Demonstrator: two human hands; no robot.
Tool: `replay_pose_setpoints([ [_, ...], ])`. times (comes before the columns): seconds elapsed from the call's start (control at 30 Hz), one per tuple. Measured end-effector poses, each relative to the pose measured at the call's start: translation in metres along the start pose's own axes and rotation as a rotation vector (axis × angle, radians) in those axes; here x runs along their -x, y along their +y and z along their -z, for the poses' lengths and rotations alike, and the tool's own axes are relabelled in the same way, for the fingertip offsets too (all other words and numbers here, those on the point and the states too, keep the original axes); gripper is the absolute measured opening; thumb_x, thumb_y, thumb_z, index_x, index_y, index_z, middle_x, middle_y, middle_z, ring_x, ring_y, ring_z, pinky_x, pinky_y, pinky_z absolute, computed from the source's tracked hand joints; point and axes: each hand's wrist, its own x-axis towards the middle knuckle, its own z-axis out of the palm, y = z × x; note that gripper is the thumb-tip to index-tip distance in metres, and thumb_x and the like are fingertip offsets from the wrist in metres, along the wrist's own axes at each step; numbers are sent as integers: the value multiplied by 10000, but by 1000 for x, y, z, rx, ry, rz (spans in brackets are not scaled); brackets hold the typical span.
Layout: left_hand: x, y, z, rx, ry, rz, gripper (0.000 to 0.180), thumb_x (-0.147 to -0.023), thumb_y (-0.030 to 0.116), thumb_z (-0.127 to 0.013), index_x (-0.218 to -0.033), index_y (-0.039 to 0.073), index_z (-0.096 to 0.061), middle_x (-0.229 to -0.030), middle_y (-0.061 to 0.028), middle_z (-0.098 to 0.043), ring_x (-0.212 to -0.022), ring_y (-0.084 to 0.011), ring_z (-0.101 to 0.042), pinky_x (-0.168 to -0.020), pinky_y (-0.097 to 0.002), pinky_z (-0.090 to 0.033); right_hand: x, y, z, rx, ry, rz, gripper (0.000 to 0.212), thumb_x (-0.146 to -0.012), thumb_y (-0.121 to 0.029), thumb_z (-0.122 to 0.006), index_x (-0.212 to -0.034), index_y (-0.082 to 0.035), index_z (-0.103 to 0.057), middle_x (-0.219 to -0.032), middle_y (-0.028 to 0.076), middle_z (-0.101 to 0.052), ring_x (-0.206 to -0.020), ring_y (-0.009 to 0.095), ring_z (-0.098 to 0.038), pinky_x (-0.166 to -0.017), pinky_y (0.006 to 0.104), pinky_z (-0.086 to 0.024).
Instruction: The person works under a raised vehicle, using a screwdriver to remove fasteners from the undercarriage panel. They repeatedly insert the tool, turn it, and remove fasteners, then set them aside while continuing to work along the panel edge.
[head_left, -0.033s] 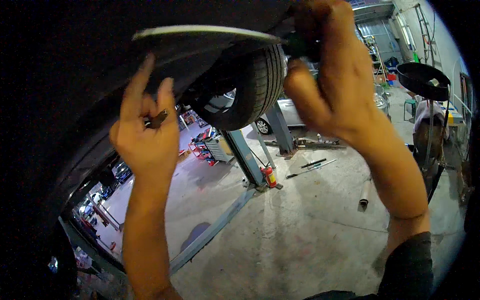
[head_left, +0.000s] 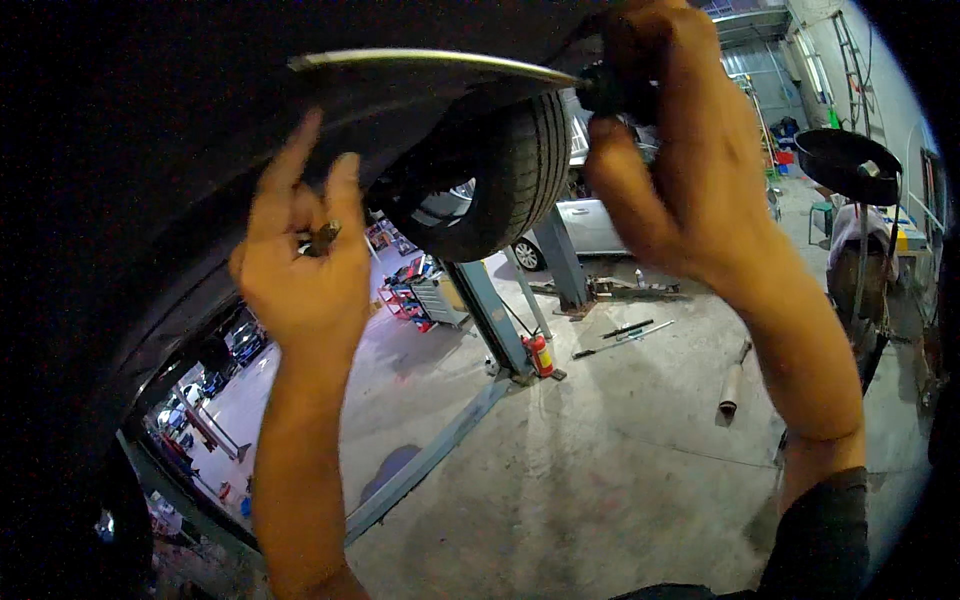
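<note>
screws (head_left: 322,238) sit pinched in the left hand (head_left: 305,270), raised beside the dark underbody panel (head_left: 180,150). the right hand (head_left: 680,170) is closed around a black tool (head_left: 610,92) at the panel edge near the tyre (head_left: 500,170). better keep the tool straight and the pinch firm.

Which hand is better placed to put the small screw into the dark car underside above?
Likely left: the left hand pinches the small screw against the underside. The right hand grips a dark tool.

Red fire extinguisher (head_left: 541,355) by blue lift post (head_left: 490,310), silver car (head_left: 590,225) behind, loose pipe (head_left: 732,380) on concrete floor (head_left: 600,480).
</note>
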Motion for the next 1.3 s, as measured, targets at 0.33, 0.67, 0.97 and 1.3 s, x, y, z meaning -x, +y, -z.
replay_pose_setpoints([
  [0.33,12,15,-12,701,-33,489,268,-971,209,-660,-1138,1,-685,-601,53,-526,-511,-4,-446,-462,-189,-315,-17,-23,32,214,49,504,347,-734,42,-743,-1077,54,-693,-870,164,-666,-690,223,-677,-566,293,-552],
  [0.67,9,20,-14,796,38,515,272,-954,194,-683,-1120,-21,-680,-688,30,-601,-540,-8,-456,-483,-187,-324,-37,-17,18,172,183,651,250,-735,-27,-783,-966,37,-711,-696,114,-643,-528,155,-643,-413,277,-499],
  [0.97,3,18,-18,792,21,492,285,-951,192,-688,-1132,-28,-676,-731,18,-644,-598,-6,-499,-565,-171,-372,-44,-56,40,324,-128,350,272,-782,-62,-788,-996,52,-666,-733,137,-669,-550,156,-662,-452,301,-539],
  [1.3,0,24,-26,747,-32,460,385,-943,171,-668,-1248,-58,-615,-585,71,-501,-532,0,-404,-502,-203,-290,-52,-54,41,433,-114,657,304,-664,-24,-778,-949,58,-711,-814,159,-659,-645,200,-671,-512,298,-556],
])
